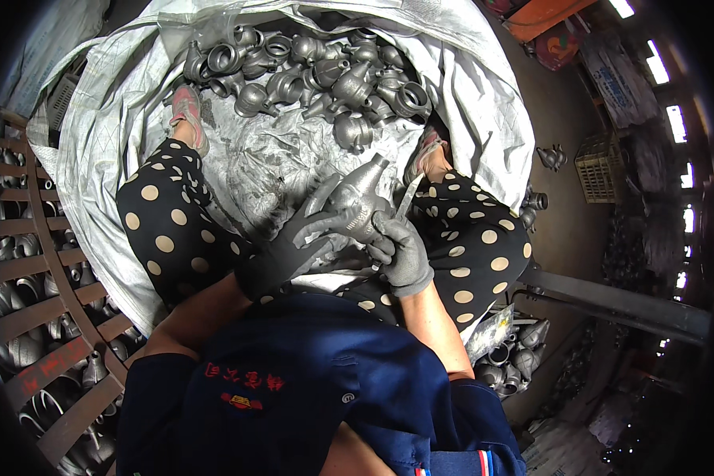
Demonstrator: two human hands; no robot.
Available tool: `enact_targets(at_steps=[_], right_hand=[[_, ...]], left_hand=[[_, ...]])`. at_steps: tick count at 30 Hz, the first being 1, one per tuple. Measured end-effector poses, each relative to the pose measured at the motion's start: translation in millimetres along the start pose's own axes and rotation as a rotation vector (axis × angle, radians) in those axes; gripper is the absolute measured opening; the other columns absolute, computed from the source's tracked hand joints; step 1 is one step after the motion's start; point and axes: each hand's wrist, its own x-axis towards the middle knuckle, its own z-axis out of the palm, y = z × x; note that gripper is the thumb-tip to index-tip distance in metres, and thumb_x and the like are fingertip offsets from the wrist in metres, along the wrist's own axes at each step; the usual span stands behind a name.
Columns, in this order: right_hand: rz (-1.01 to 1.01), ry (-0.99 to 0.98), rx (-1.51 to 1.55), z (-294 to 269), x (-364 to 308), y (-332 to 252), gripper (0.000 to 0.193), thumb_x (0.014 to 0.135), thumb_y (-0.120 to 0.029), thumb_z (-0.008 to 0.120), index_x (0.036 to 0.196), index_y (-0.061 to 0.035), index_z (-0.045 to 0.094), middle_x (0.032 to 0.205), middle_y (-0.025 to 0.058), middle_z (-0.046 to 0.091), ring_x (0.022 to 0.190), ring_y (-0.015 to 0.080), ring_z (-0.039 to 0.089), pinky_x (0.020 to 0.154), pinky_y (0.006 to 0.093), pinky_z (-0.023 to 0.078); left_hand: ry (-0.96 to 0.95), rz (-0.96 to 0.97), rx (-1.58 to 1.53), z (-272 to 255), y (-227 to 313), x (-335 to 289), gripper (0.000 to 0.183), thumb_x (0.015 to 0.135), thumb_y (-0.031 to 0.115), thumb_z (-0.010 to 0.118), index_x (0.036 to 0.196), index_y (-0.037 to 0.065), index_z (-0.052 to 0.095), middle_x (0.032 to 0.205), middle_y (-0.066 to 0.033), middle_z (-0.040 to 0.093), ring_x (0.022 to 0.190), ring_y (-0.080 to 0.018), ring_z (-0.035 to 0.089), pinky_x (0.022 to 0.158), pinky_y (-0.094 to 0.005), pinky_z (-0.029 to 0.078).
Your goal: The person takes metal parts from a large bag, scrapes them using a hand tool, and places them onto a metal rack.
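Observation:
A grey metal casting (358, 195), bulbous with a narrow neck pointing away and to the right, is held above my lap. My left hand (297, 240), in a dark grey glove, is closed round its left side, with fingers across the body. My right hand (404, 252), gloved in grey, has its curled fingers against the casting's near end. A thin, flat, pale metal strip (409, 195) sticks up out of the right hand; its lower part is hidden by the glove, so its kind cannot be told.
Many similar castings (325, 71) lie heaped at the far end of a white woven sack (484, 103) spread between my legs. A metal-barred crate (51, 278) of castings stands left. At right are a plastic crate (596, 168), a dark metal bar (619, 297) and more castings (523, 357).

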Motion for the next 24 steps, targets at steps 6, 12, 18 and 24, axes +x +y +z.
enact_targets(at_steps=[6,12,18,24], right_hand=[[-0.013,-0.052,0.000,-2.5,1.6,0.5,0.027,0.094,-0.014,0.049,0.117,-0.0006,0.055,0.064,-0.0052,0.045,0.043,0.0012,0.028,0.039,0.0166,0.021],[-0.027,-0.067,-0.225,12.0,-5.6,-2.2,0.028,0.095,-0.018,0.051,0.115,-0.0004,0.059,0.060,-0.0054,0.045,0.043,0.0022,0.030,0.039,0.0186,0.023],[-0.412,0.329,-0.720,7.6,-5.9,-14.8,0.026,0.094,-0.019,0.061,0.104,0.0044,0.067,0.075,0.0013,0.065,0.063,0.0044,0.054,0.058,0.0218,0.043],[-0.497,-0.002,-0.921,40.8,-7.6,-10.4,0.037,0.097,-0.018,0.055,0.132,-0.0052,0.056,0.115,0.0121,0.068,0.104,0.0140,0.063,0.088,0.0294,0.049]], left_hand=[[0.123,0.252,-0.095,-20.8,0.1,3.6,0.052,0.090,0.012,0.061,0.138,0.000,0.045,0.149,-0.0160,0.036,0.139,-0.0259,0.034,0.109,-0.0363,0.034],[0.155,-0.173,-0.520,-2.8,-4.4,9.0,0.086,0.083,0.013,0.070,0.151,0.001,0.017,0.138,-0.0152,0.043,0.101,-0.0133,0.059,0.088,-0.0261,0.048],[0.231,-0.145,-0.455,-12.9,-7.2,5.0,0.090,0.074,0.002,0.068,0.150,0.000,0.020,0.144,-0.0153,0.037,0.128,-0.0216,0.045,0.095,-0.0284,0.047],[0.298,-0.142,-0.433,1.8,10.0,6.9,0.090,0.072,-0.002,0.068,0.149,0.001,0.021,0.147,-0.0149,0.034,0.131,-0.0228,0.042,0.102,-0.0338,0.043]])
